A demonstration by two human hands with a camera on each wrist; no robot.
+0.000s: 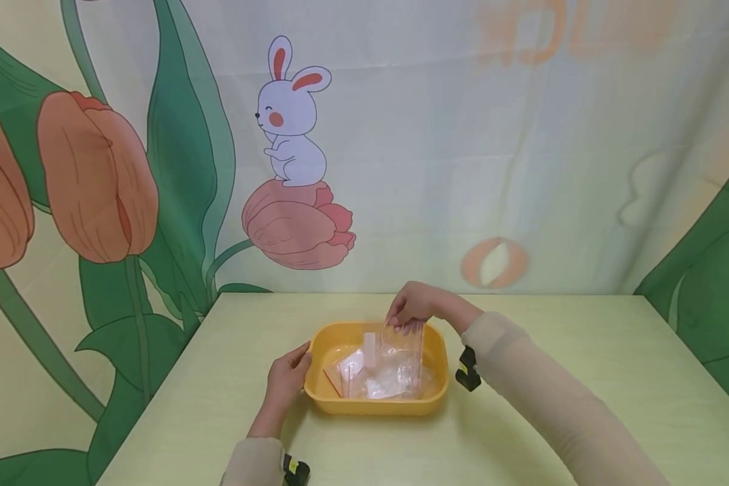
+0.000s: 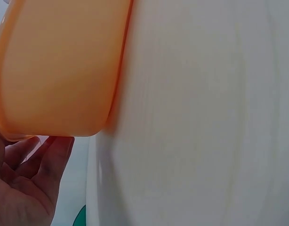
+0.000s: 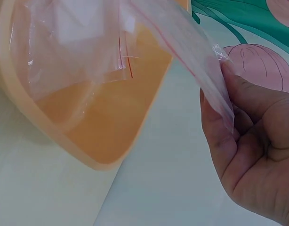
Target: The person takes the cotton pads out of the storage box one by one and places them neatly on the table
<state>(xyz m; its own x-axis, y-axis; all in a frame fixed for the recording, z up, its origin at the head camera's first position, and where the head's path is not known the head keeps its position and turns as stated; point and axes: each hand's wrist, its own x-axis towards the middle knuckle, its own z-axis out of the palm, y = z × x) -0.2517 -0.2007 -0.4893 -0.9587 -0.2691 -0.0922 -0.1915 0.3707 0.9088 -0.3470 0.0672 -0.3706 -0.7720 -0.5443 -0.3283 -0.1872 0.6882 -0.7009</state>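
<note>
A yellow plastic basin stands on the table, holding several clear zip-lock bags, some with red lines and white patches. My left hand grips the basin's left end at the rim. In the left wrist view, the fingers touch its outer wall; the thumb is mostly out of view. Above the basin's back right part, my right hand pinches the top of a clear zip-lock bag, which hangs down into the basin. The right wrist view shows this bag between thumb and fingers.
The pale table extends around the basin on both sides. Behind its far edge hangs a curtain printed with tulips and a white rabbit. A black device is worn at the right wrist, another at the left.
</note>
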